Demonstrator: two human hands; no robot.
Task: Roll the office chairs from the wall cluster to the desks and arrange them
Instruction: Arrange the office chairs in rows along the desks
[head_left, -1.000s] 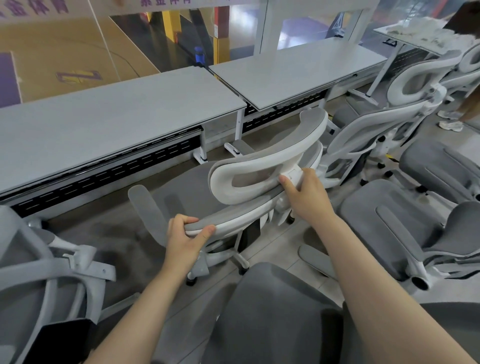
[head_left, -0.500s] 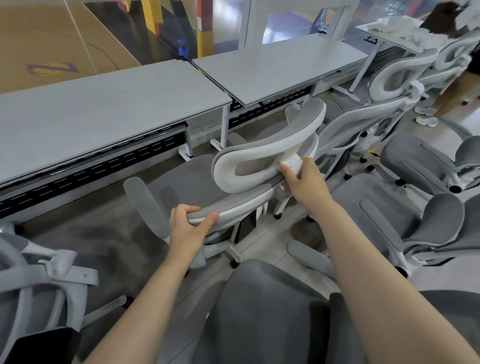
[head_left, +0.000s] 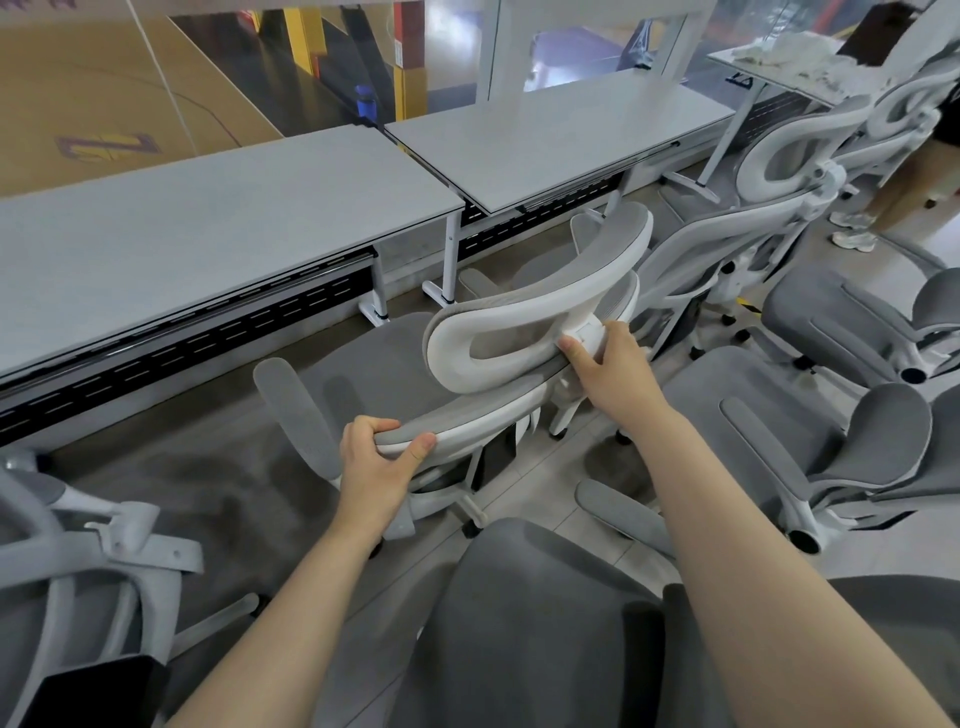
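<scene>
Between the long desk (head_left: 208, 223) and a near grey seat (head_left: 530, 623), the office chair (head_left: 395, 374) faces the desks, its seat just short of the desk's edge. Left hand (head_left: 376, 460) curls round the backrest's top rim; right hand (head_left: 610, 364) clamps the white headrest bracket (thumb on top). More chairs (head_left: 779, 426) crowd the right.
</scene>
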